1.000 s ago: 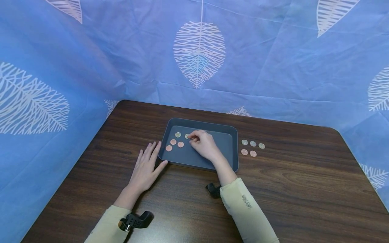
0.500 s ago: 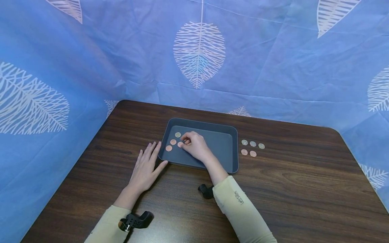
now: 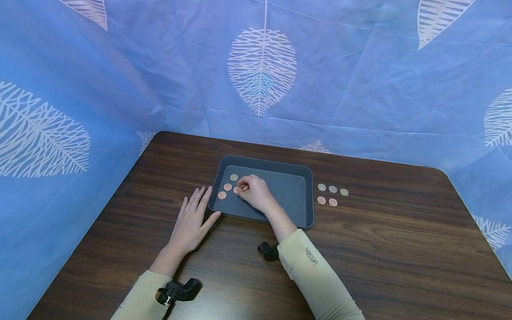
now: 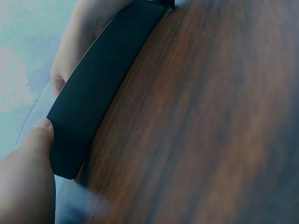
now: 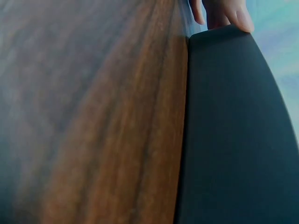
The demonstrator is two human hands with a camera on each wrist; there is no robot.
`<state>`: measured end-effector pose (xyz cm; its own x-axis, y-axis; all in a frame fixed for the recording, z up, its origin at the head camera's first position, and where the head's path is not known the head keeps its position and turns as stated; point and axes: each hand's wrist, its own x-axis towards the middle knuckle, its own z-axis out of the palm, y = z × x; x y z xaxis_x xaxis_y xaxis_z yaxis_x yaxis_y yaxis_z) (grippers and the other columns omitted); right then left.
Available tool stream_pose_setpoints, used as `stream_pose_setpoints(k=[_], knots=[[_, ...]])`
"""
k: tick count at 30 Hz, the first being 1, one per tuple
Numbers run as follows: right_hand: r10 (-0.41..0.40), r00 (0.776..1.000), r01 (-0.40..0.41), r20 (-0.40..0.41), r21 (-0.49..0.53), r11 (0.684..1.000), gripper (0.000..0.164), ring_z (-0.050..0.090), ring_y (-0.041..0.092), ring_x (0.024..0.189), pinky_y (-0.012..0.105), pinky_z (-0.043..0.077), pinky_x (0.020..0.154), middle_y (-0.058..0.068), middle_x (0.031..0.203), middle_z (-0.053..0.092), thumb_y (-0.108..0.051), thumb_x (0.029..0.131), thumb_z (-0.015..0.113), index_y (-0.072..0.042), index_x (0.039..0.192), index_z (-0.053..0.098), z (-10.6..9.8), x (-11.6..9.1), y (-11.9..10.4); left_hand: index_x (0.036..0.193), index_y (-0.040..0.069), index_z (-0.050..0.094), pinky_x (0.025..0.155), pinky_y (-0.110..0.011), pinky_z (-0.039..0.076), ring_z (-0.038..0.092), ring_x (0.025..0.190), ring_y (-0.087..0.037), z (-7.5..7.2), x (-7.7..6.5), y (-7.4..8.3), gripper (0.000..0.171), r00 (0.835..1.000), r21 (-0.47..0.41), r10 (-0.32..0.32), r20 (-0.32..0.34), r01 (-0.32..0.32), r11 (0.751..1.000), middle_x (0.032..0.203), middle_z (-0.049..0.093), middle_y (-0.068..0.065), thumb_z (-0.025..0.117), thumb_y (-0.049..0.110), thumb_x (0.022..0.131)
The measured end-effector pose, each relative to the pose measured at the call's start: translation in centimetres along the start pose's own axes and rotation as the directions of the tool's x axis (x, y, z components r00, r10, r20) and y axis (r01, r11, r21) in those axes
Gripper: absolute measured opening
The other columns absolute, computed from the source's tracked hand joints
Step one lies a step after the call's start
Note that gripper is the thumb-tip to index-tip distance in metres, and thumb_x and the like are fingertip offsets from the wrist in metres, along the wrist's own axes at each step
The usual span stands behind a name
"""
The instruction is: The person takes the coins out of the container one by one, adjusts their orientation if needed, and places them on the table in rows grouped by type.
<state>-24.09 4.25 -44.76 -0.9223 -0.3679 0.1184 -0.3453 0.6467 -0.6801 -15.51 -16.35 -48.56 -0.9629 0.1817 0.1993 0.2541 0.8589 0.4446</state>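
Right hand [image 3: 256, 194] is inside the tray [image 3: 294, 189], fingers curled in and tips at a copper coin [image 3: 236, 190] lying on the tray floor; cannot tell whether the coin is pinched. Other tray coins [image 3: 227, 187] lie just beyond it, toward the left wall. Left hand [image 3: 192, 226] holds nothing, fingers spread, touching the tray's near left corner. Outside coins [image 3: 333, 189] lie on the table [image 3: 392, 240], right of the tray. Step judged: handling one coin. Next move likely calls for a firm edge pinch, tray kept steady.
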Motion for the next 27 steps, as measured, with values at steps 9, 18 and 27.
stream_pose_setpoints(k=[9,18,27], knots=[[-0.030,0.999,0.030,-0.011,-0.039,0.999,0.016,0.055,0.016,0.076,0.025,0.047,0.065,0.005,0.086,0.058,-0.011,0.087,0.071,-0.001,0.098,0.072,0.32,0.09,0.20,0.155,0.023,0.014,0.113,-0.054,0.008,0.013,0.144,-0.029,0.06,0.00,-0.01,0.074,1.000,-0.004,0.002,-0.007,-0.002,1.000,0.156,0.021,-0.012,0.040,0.059,0.096],[-0.019,1.000,0.020,0.009,-0.047,0.999,0.011,0.052,0.017,0.074,0.026,0.045,0.065,0.005,0.083,0.056,-0.010,0.087,0.071,-0.001,0.093,0.071,0.21,-0.01,0.07,0.155,0.023,0.014,0.113,-0.054,0.008,0.012,0.144,-0.029,0.13,0.01,0.01,0.073,1.000,-0.008,0.003,-0.010,-0.003,1.000,0.156,0.021,-0.012,0.042,0.057,0.096],[0.045,0.997,-0.042,0.065,-0.045,0.998,0.013,0.052,0.017,0.077,0.028,0.046,0.068,0.005,0.088,0.053,-0.006,0.084,0.072,-0.002,0.095,0.065,0.12,0.11,-0.24,0.155,0.022,0.016,0.113,-0.055,0.008,0.013,0.144,-0.027,0.14,0.02,-0.10,0.074,1.000,-0.009,0.016,-0.025,-0.016,1.000,0.156,0.022,-0.012,0.039,0.060,0.095]])
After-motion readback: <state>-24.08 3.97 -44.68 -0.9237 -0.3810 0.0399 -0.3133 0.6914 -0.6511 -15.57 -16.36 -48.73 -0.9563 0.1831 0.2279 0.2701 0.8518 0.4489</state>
